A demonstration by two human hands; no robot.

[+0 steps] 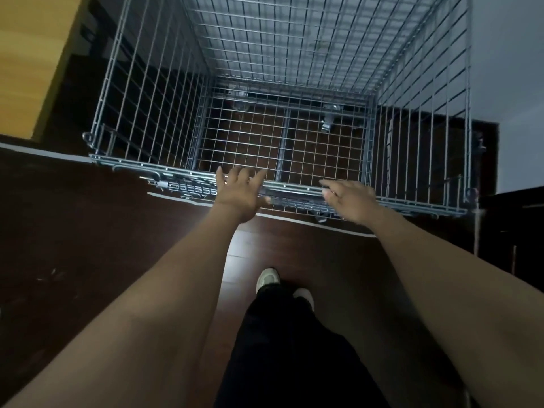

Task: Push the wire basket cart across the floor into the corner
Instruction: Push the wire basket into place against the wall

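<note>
At the near top rail of the wire basket cart [282, 119], the left hand [240, 191] and right hand [350, 198] are resting with fingers spread, clasping nothing. Below, one pale shoe [267, 278] is stepping on the dark wood floor [88, 231].

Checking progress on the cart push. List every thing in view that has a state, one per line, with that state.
wire basket cart: upright, empty, far side close to the white wall.
left hand: open, fingers spread, at the near top rail, not gripping it.
right hand: open, at the same rail, not gripping it.
shoes: on the dark wooden floor, behind the cart.
</note>
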